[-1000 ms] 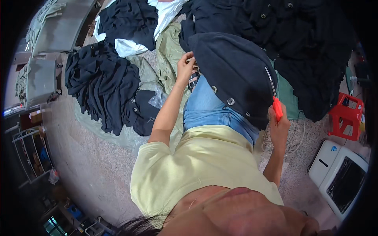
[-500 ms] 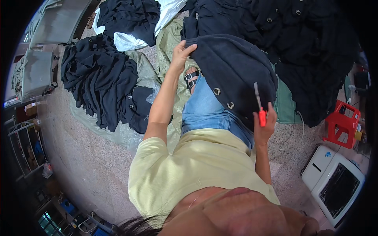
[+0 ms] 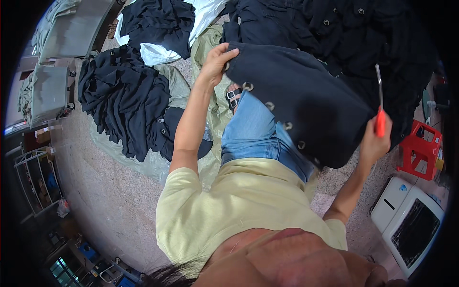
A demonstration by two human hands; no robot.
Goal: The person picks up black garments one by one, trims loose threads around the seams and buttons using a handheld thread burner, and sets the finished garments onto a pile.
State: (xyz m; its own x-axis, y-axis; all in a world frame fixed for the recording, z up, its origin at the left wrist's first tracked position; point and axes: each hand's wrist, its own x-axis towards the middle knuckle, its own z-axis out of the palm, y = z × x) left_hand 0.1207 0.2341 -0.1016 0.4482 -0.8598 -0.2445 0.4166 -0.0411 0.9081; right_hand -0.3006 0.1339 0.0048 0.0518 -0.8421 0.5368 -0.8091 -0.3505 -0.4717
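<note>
My left hand (image 3: pixel 216 64) is closed on the upper left corner of a dark navy garment (image 3: pixel 306 103), thumb on top. The cloth stretches across in front of my jeans, and several large round buttons (image 3: pixel 270 106) run along its near edge. My right hand (image 3: pixel 375 143) is closed around a red-handled tool (image 3: pixel 380 123) with a slim metal shaft pointing away from me; the kind of tip cannot be made out. The garment's right end reaches this hand; whether its fingers also grip the cloth is hidden.
Dark garments lie heaped at the left (image 3: pixel 124 100), at the far left (image 3: pixel 160 24) and at the far right (image 3: pixel 282 24). Plastic sheeting (image 3: pixel 208 52) is under my sandalled foot (image 3: pixel 234 97). A red stool (image 3: pixel 420 149) and a white appliance (image 3: pixel 406 220) stand at right.
My right hand has swung right and a little away from me with the red-handled tool. The garment is now spread flatter and wider. My left hand has shifted slightly left.
</note>
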